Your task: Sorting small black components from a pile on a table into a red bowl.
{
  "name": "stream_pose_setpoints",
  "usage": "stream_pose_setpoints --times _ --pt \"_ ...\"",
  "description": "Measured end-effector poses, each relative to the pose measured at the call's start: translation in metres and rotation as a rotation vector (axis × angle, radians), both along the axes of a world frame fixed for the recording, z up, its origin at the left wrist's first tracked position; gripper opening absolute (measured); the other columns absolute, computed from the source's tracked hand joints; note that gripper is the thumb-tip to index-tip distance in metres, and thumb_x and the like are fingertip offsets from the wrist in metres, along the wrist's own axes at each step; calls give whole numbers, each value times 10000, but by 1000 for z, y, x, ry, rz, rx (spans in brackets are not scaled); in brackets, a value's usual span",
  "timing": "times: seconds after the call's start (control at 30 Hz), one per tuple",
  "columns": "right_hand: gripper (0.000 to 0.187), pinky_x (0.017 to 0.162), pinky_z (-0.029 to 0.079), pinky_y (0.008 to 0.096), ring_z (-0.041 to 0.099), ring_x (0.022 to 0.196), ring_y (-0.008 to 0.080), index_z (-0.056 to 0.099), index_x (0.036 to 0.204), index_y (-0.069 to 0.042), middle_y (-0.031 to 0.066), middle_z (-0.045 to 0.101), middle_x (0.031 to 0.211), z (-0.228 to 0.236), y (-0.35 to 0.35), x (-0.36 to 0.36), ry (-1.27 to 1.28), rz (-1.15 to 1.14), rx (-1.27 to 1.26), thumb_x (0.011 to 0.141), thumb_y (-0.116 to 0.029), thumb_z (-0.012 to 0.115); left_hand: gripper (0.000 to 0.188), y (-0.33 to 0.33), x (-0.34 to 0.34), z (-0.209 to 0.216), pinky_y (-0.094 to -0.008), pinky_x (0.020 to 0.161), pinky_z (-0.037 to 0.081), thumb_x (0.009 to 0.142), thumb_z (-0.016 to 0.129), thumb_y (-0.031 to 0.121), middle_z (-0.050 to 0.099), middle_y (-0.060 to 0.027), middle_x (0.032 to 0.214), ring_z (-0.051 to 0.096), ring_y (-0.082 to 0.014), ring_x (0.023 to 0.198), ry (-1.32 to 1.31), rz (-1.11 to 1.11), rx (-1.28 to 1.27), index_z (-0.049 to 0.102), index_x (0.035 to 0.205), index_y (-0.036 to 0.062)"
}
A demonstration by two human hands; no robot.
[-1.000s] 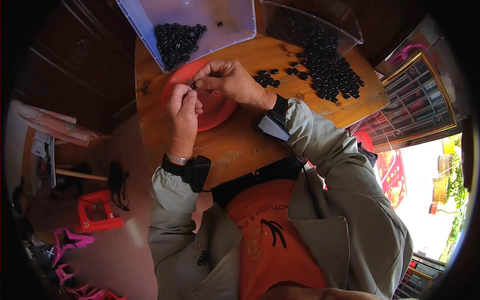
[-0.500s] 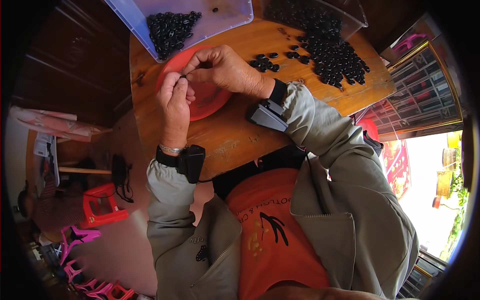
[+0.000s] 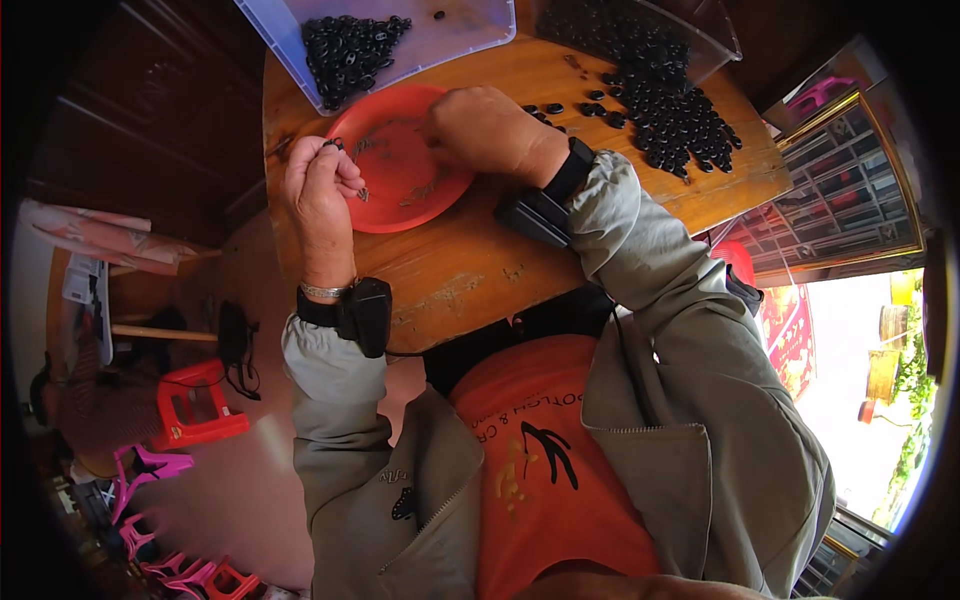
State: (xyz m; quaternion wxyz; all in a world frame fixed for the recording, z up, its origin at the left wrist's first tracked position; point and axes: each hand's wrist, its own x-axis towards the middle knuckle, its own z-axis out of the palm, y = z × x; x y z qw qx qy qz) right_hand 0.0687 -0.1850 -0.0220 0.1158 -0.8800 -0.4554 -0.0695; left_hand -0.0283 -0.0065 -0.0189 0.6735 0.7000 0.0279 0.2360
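Observation:
My left hand is closed in a pinch on a small black plastic piece, at the left rim of a round red plastic plate. Some thin metal bits show beside its lower fingers; whether they are held cannot be told. Small thin metal parts lie scattered in the plate. Over the plate's right side, my right hand has its fingers curled downward. Its fingertips are mostly hidden, and what they pinch, if anything, does not show.
Behind the plate, a translucent plastic box holds a heap of black oval pieces. Loose black pieces spread over the wooden table at the right, by a clear box. A red stool stands on the floor at left.
My hands have come apart. The left moved slightly left, keeping the black piece, while the right moved right over the plate, uncovering the metal parts in it.

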Motion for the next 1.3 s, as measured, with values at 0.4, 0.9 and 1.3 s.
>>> stream_pose_setpoints --times 0.4,0.9,1.3 --pt "185 728 505 400 634 812 315 678 873 -76 140 660 835 -15 21 3 -37 20 119 770 -166 555 161 8 4 -1 -184 500 391 889 464 127 526 4 624 492 -61 533 -59 47 -34 518 753 60" --pt "197 746 477 375 602 852 308 679 915 -79 120 642 881 -3 24 -15 329 384 56 736 -138 621 144 11 3 0 -186 508 385 880 485 121 526 12 622 488 -56 545 -69 36 -62 543 773 44" --pt "130 681 485 422 602 838 331 619 805 -30 148 618 830 -13 39 -21 8 334 -39 773 -137 554 144 11 4 -2 -184 506 383 877 483 123 526 13 626 488 -54 552 -65 15 -57 536 764 51"
